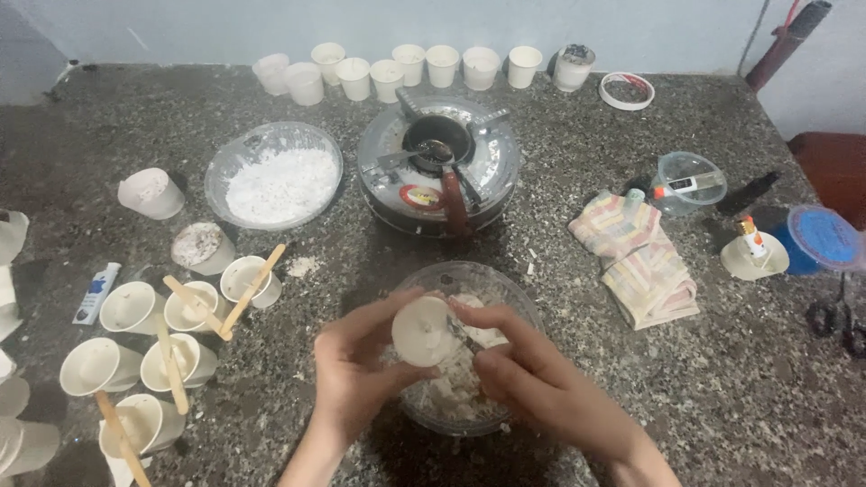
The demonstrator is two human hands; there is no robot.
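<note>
Where both sets of fingers meet, a round white wax disc is held tilted above a clear plastic bowl of pale broken chunks. Left hand: fingers curled around the disc's left and lower edge, thumb lying under its rim, closed on it. Right hand: fingertips pinching the disc's right edge, thumb and forefinger nearly together, the remaining fingers bent down over the bowl's contents. Beyond the fingertips: a metal stove carrying a small dark pot with a spoon in it. Beyond and left of the left fingers: a clear bowl of white flakes. Farther left of the left fingers: a cluster of white paper cups, several with wooden sticks laid across or standing in them, plus a small white tube. Right of the right fingers: a striped folded cloth, a small clear cup, a blue-lidded tub. Well beyond, along the back edge of the speckled stone counter: a row of empty white cups.
</note>
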